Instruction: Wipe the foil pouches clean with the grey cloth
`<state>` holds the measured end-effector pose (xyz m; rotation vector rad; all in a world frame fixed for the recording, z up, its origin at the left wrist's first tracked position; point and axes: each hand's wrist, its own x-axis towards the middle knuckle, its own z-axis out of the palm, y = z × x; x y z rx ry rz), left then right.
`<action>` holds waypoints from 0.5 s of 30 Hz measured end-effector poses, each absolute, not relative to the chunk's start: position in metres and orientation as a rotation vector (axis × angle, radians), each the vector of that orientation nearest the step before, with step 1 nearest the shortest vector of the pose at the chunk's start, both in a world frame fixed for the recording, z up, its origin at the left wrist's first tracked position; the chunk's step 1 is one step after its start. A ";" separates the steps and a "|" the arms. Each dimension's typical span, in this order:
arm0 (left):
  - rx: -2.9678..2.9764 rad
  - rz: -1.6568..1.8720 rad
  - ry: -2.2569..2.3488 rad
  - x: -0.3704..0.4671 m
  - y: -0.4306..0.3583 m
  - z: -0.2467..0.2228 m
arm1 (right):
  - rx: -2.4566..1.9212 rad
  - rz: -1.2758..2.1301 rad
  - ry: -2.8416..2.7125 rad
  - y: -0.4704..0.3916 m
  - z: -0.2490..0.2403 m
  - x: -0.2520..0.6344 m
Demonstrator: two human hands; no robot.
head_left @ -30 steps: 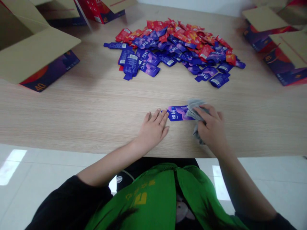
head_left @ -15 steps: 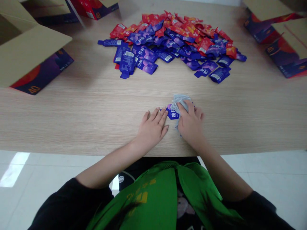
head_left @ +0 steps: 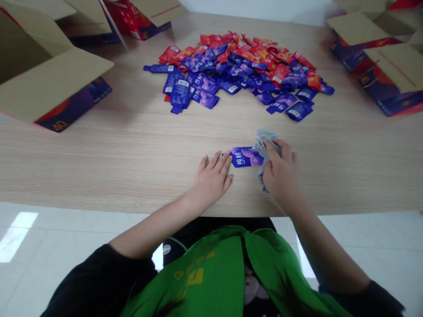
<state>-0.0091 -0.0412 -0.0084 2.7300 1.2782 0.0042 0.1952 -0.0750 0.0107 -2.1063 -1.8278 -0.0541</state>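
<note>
A purple pouch [head_left: 245, 157] with white lettering lies flat on the table in front of me, its narrow end to the left. My left hand [head_left: 213, 174] rests flat with fingers stretched out, the fingertips touching that narrow end. In my right hand [head_left: 281, 171] is a crumpled grey cloth [head_left: 265, 140], gripped against the pouch's right end. The cloth and fingers hide that end.
Beyond my hands a heap of purple pouches [head_left: 198, 83] and red pouches [head_left: 257, 48] spreads over the wooden table [head_left: 132, 167]. Open cardboard boxes stand at the left [head_left: 59, 83], the back left [head_left: 142, 20] and the right [head_left: 393, 83].
My right hand has slid the cloth rightward along the pouch, uncovering more of its printed face. My left hand stays at the narrow end. The camera view has shifted slightly.
</note>
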 end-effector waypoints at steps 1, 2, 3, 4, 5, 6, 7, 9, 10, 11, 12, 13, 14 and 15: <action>2.728 0.008 1.284 -0.009 -0.041 -0.008 | -2.062 -0.043 -1.866 -0.071 0.012 0.185; 2.727 0.008 1.289 -0.009 -0.041 -0.007 | -2.034 -0.023 -1.918 -0.067 0.012 0.174; 2.728 0.006 1.289 -0.009 -0.041 -0.007 | -2.019 0.001 -1.987 -0.064 0.010 0.165; 2.730 0.003 1.285 -0.010 -0.041 -0.007 | -2.015 0.023 -2.054 -0.061 0.007 0.157; 2.735 0.003 1.273 -0.010 -0.040 -0.007 | -2.020 0.039 -2.107 -0.058 0.003 0.151; 2.741 0.008 1.261 -0.011 -0.040 -0.007 | -2.032 0.047 -2.140 -0.057 0.000 0.147; 2.747 0.019 1.249 -0.011 -0.040 -0.008 | -2.053 0.049 -2.148 -0.057 -0.003 0.146; 2.749 0.048 1.244 -0.012 -0.040 -0.009 | -2.104 0.038 -2.116 -0.059 -0.006 0.148; 2.747 0.060 1.248 -0.013 -0.040 -0.009 | -2.127 0.029 -2.094 -0.061 -0.005 0.151; 2.743 0.069 1.252 -0.013 -0.040 -0.009 | -2.147 0.020 -2.079 -0.063 -0.004 0.155; 2.739 0.076 1.255 -0.013 -0.040 -0.010 | -2.169 0.007 -2.063 -0.066 -0.003 0.160; 2.736 0.081 1.255 -0.013 -0.040 -0.010 | -2.196 -0.007 -2.042 -0.069 -0.001 0.165; 2.734 0.085 1.253 -0.013 -0.041 -0.010 | -2.229 -0.022 -2.016 -0.072 0.000 0.171; 2.732 0.086 1.248 -0.013 -0.041 -0.010 | -2.264 -0.038 -1.985 -0.075 0.000 0.177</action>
